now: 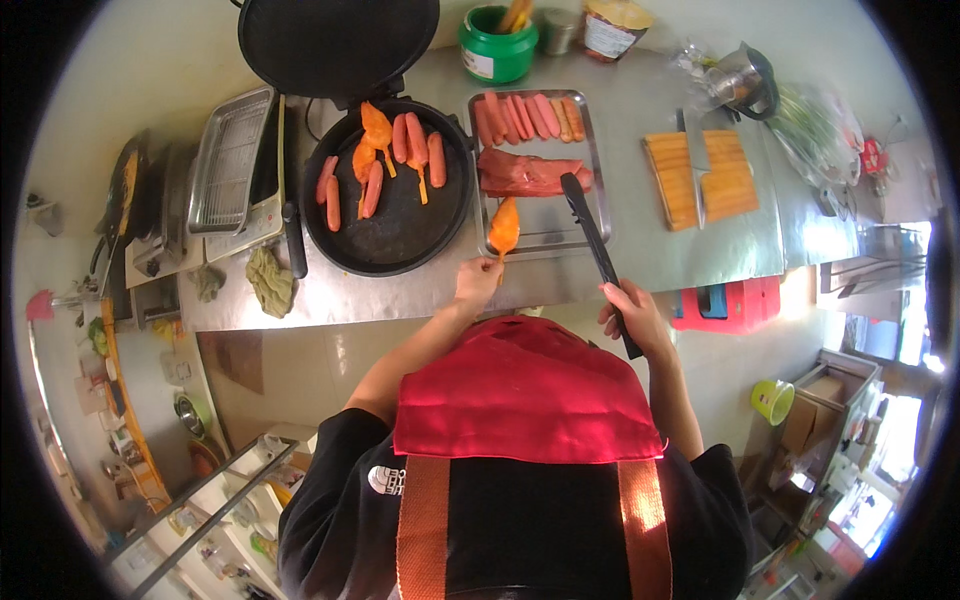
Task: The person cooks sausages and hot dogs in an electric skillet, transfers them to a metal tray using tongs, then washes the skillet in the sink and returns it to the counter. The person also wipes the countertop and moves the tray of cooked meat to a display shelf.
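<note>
My left hand [480, 280] pinches the stick of an orange-coated meat skewer [505, 227] over the near left edge of a metal tray [555, 238]. Black tongs [597, 244] are held in my right hand [634, 315]. Their tip reaches the right end of a slab of raw red meat [525, 172] on the tray; whether it touches, I cannot tell. Behind the meat lies a row of sausages [517, 118]. Left of the tray, a round black electric pan [386, 244] holds several sausages [415, 139] and orange skewers [377, 127], its lid [337, 45] raised.
A knife [698, 161] lies across a wooden cutting board [731, 176] at the right. A green tub [498, 46] stands behind the tray. At the left are a wire-racked tray [231, 161] and a green cloth [270, 281]. The pan's handle [295, 244] sticks out near the counter's front.
</note>
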Action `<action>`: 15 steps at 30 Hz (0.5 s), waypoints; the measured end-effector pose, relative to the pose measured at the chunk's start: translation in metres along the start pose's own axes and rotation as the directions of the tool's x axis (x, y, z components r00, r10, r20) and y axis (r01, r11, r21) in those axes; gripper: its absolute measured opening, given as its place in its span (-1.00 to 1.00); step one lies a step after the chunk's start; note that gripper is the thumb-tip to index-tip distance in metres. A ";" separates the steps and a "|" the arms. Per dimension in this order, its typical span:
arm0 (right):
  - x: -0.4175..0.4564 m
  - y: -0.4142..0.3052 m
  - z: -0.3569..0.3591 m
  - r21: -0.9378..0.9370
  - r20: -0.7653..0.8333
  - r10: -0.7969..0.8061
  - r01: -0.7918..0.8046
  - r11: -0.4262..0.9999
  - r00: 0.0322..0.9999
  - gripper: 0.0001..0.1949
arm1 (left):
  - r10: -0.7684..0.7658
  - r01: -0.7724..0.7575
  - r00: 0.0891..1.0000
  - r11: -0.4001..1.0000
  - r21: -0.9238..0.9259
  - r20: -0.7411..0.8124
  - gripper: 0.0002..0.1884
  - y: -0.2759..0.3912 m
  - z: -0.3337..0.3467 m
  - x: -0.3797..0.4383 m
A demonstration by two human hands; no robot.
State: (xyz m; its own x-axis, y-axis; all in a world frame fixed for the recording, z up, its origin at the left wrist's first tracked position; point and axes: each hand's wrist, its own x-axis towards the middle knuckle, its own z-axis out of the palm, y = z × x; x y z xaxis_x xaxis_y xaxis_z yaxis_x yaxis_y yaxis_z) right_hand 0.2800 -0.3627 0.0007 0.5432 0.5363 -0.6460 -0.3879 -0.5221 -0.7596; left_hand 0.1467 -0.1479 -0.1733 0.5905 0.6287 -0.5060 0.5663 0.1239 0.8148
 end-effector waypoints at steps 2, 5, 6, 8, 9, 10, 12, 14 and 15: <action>0.001 0.003 0.000 -0.010 0.011 0.000 0.000 1.000 1.000 -0.62 | 0.000 0.001 0.999 1.000 0.007 -0.044 -0.77 -0.009 0.003 -0.002; 0.002 0.004 0.001 -0.013 0.022 0.000 0.000 1.000 1.000 -0.61 | -0.106 0.106 0.993 0.994 0.001 -0.059 -0.74 0.001 0.002 -0.012; 0.002 0.002 0.002 -0.016 0.032 -0.004 0.004 1.000 0.999 -0.61 | -0.138 0.137 0.989 0.990 -0.033 -0.059 -0.74 0.004 0.000 -0.014; 0.003 -0.002 0.007 -0.021 0.055 -0.011 0.012 1.000 0.998 -0.61 | -0.203 0.202 0.979 0.978 -0.059 -0.004 -0.72 0.009 -0.002 -0.018; 0.005 -0.005 0.010 -0.023 0.070 -0.019 0.020 1.000 0.997 -0.61 | -0.232 0.234 0.972 0.971 -0.053 0.039 -0.71 0.014 -0.006 -0.018; 0.006 -0.005 0.011 -0.022 0.083 -0.025 0.027 0.999 0.996 -0.61 | -0.262 0.266 0.962 0.963 -0.047 0.080 -0.70 0.017 -0.009 -0.018; 0.005 -0.006 0.015 0.006 0.100 -0.037 0.037 0.999 0.994 -0.61 | 0.017 -0.006 0.992 0.996 0.086 -0.129 -0.71 0.011 -0.009 -0.022; 0.007 -0.005 0.016 0.039 0.103 -0.050 0.046 0.998 0.993 -0.61 | 0.241 -0.200 0.954 0.955 0.218 -0.179 -0.73 0.031 -0.028 -0.024; 0.006 -0.007 0.018 0.046 0.101 -0.050 0.045 0.998 0.994 -0.61 | 0.311 -0.258 0.921 0.938 0.232 -0.235 -0.73 0.044 -0.046 -0.018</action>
State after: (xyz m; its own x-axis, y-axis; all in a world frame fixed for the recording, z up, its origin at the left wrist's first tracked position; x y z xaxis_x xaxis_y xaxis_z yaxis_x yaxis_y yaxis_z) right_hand 0.2730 -0.3442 0.0002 0.4836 0.6261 -0.6116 -0.3964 -0.4663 -0.7908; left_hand 0.1347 -0.1179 -0.1151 0.5851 0.7976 -0.1463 0.5121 -0.2236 0.8293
